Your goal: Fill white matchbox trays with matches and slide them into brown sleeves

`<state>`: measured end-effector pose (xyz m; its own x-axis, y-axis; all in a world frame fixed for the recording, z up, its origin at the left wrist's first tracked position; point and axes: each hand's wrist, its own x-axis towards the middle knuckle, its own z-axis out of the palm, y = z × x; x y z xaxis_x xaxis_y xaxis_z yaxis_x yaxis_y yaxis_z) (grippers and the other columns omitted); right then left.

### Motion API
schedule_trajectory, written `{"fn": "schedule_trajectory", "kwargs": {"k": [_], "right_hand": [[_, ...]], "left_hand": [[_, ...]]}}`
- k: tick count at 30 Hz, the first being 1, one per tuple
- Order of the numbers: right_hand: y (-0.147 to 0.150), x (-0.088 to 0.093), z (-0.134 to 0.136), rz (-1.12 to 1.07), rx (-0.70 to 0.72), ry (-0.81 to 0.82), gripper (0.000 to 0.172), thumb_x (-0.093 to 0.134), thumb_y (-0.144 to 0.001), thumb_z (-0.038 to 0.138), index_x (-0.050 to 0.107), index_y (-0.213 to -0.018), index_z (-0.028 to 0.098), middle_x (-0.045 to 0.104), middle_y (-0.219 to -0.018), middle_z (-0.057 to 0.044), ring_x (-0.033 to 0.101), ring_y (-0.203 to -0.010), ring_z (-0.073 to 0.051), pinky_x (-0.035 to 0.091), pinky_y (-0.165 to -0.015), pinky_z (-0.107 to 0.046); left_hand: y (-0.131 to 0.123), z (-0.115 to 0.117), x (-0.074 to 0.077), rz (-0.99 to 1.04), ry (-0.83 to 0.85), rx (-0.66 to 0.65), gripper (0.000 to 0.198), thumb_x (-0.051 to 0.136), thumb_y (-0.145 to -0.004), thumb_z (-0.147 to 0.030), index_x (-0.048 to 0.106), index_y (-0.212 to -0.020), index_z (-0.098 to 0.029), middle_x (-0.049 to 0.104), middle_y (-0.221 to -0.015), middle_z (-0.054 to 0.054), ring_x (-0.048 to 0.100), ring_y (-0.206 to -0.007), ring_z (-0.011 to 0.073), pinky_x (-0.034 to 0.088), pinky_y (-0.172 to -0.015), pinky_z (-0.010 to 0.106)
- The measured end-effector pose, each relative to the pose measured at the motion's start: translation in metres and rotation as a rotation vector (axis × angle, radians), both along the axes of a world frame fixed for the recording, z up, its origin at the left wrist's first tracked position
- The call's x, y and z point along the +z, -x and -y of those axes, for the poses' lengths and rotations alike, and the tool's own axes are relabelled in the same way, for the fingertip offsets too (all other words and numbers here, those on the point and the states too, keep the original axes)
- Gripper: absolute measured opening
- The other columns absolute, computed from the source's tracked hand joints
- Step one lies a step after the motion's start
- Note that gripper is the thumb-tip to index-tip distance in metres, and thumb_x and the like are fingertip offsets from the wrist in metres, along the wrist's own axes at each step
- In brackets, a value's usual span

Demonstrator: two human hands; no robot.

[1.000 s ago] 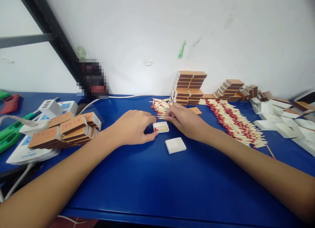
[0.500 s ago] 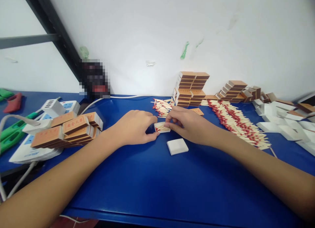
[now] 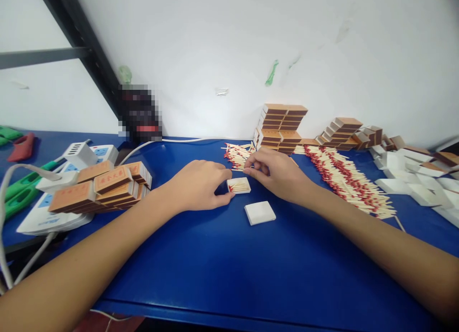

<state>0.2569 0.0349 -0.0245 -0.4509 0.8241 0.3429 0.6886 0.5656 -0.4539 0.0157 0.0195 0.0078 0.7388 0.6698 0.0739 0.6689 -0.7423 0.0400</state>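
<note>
My left hand point(image 3: 199, 185) curls around the left side of a small white matchbox tray point(image 3: 239, 185) partly filled with red-tipped matches, its thumb and fingers holding the tray on the blue table point(image 3: 215, 260). Just behind the tray, my right hand point(image 3: 276, 172) pinches matches at the edge of a small loose pile of matches point(image 3: 236, 155). An empty white tray point(image 3: 260, 212) lies bottom-up in front of the hands.
A long heap of matches point(image 3: 344, 179) runs to the right. Stacked brown matchbox sleeves point(image 3: 281, 129) stand by the wall, more boxes point(image 3: 103, 186) pile on the left over a white power strip point(image 3: 53, 212). White trays point(image 3: 409, 179) are scattered far right.
My right hand, which had come down to the tray half a second ago, has drawn back to the small match pile. The left hand keeps its hold on the tray.
</note>
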Motion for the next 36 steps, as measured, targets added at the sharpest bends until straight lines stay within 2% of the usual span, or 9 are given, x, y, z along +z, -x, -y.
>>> {"fn": "schedule_trajectory", "kwargs": {"k": [4,9,16,25,32,36], "right_hand": [[-0.003,-0.009,-0.008,0.029,0.005,-0.037,0.008,0.066,-0.097,0.022,0.071,-0.091,0.021,0.060,-0.088,-0.003,0.054,-0.074,-0.017,0.039,-0.069,-0.031],[-0.003,-0.017,-0.010,0.013,-0.004,-0.046,0.008,0.067,-0.096,0.019,0.069,-0.089,0.020,0.058,-0.088,-0.003,0.055,-0.075,-0.018,0.040,-0.068,-0.031],[-0.008,-0.015,-0.011,0.127,-0.008,-0.021,0.016,0.060,-0.103,0.028,0.063,-0.089,0.020,0.060,-0.093,-0.006,0.055,-0.075,-0.018,0.039,-0.067,-0.031],[-0.002,-0.021,-0.012,0.042,0.017,-0.050,0.011,0.065,-0.101,0.027,0.064,-0.092,0.020,0.060,-0.095,-0.005,0.056,-0.080,-0.019,0.040,-0.070,-0.031],[-0.009,-0.017,-0.013,0.162,-0.020,-0.033,0.015,0.059,-0.103,0.027,0.060,-0.090,0.020,0.061,-0.093,-0.006,0.057,-0.081,-0.020,0.039,-0.070,-0.032],[-0.010,-0.015,-0.011,0.164,-0.057,-0.042,0.011,0.059,-0.102,0.028,0.061,-0.093,0.021,0.063,-0.095,-0.006,0.058,-0.081,-0.020,0.040,-0.069,-0.032]], "left_hand": [[0.000,0.000,-0.001,-0.003,-0.013,-0.001,0.028,0.062,-0.097,-0.042,0.076,-0.101,-0.017,0.075,-0.093,0.006,0.066,-0.074,0.0201,0.039,-0.061,0.032],[0.001,0.000,-0.001,-0.011,-0.002,0.001,0.030,0.061,-0.097,-0.043,0.076,-0.103,-0.017,0.075,-0.093,0.006,0.065,-0.074,0.0196,0.038,-0.061,0.033],[0.000,-0.001,-0.001,-0.010,-0.010,0.001,0.030,0.061,-0.097,-0.043,0.075,-0.102,-0.018,0.074,-0.091,0.005,0.065,-0.073,0.0194,0.037,-0.061,0.032],[0.000,0.000,-0.001,-0.013,-0.010,-0.005,0.029,0.061,-0.097,-0.042,0.075,-0.102,-0.018,0.074,-0.093,0.005,0.066,-0.074,0.0194,0.039,-0.062,0.032],[0.000,0.000,-0.002,-0.018,-0.024,-0.003,0.029,0.061,-0.097,-0.043,0.074,-0.099,-0.018,0.074,-0.091,0.005,0.065,-0.073,0.0195,0.038,-0.061,0.033],[0.000,0.000,-0.001,-0.018,-0.020,-0.006,0.028,0.061,-0.097,-0.043,0.074,-0.099,-0.018,0.074,-0.091,0.005,0.065,-0.073,0.0194,0.037,-0.061,0.033]]}}
